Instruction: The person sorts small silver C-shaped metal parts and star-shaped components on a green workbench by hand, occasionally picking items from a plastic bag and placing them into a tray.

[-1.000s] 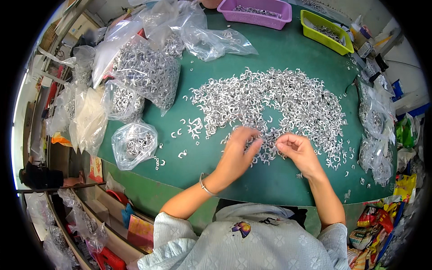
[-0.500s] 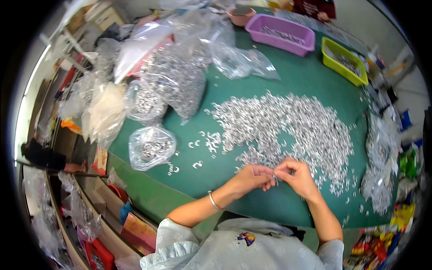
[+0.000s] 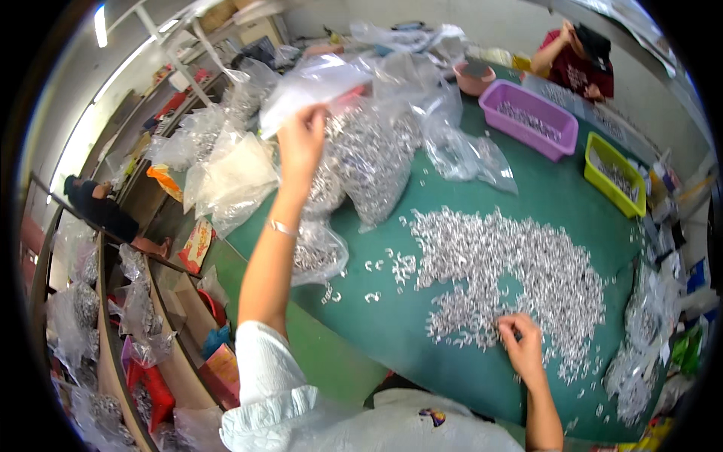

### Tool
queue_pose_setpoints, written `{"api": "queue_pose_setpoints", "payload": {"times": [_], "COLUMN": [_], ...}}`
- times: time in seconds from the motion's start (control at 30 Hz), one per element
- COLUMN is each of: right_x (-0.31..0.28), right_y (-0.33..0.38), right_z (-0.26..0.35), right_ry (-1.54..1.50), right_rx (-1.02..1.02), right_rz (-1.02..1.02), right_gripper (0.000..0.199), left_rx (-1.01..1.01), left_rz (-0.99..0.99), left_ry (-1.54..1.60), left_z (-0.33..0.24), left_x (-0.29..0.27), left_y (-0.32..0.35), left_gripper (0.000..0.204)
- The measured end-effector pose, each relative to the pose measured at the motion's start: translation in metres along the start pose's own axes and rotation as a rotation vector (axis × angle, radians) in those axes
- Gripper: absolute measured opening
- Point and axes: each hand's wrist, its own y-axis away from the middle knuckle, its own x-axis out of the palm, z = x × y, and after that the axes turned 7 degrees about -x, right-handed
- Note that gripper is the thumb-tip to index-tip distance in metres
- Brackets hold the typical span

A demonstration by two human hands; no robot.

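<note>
My left hand point(image 3: 303, 143) is stretched out to the far left, over the clear plastic bags. Its fingers are bent and closed beside a large bag of small silvery metal pieces point(image 3: 369, 162); whether anything is in them is hidden. At the near edge of a wide heap of curved, silvery metal pieces point(image 3: 527, 256) is my right hand point(image 3: 523, 348). Its thumb and fingers are curled together among the pieces, and what they hold is too small to name. A smaller open bag of pieces point(image 3: 316, 256) lies beneath my left forearm.
A purple basin point(image 3: 561, 147) and a lime-green basin point(image 3: 640, 203) hold metal pieces at the back right, near a pinkish bowl point(image 3: 474, 81). Another person point(image 3: 576, 64) sits beyond them. Filled bags point(image 3: 640, 324) line the right edge; shelving with bags point(image 3: 113, 339) stands left.
My hands, formerly together by the heap, are apart. The left has swung up and left over the bags; the right has stayed at the heap's near edge. The view has shifted.
</note>
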Motion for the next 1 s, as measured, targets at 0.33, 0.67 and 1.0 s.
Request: {"api": "queue_pose_setpoints", "payload": {"times": [0.33,0.67,1.0], "right_x": [0.018,0.084,0.086], "right_y": [-0.063,-0.102,-0.108], "right_z": [-0.009,-0.019,-0.024], "right_ry": [0.089,0.657,0.565], "right_rx": [-0.189,-0.255,-0.239], "right_rz": [0.019,-0.103,-0.138], "right_gripper": [0.018,0.025,0.028], "left_rx": [0.204,0.298,0.316], "left_rz": [-0.049,0.130,0.845], "left_ry": [-0.272,0.008,-0.001], "left_z": [0.041,-0.034,-0.015], "left_x": [0.037,0.033,0.127], "left_y": [-0.003,0.141,0.221], "left_gripper": [0.016,0.030,0.037]}}
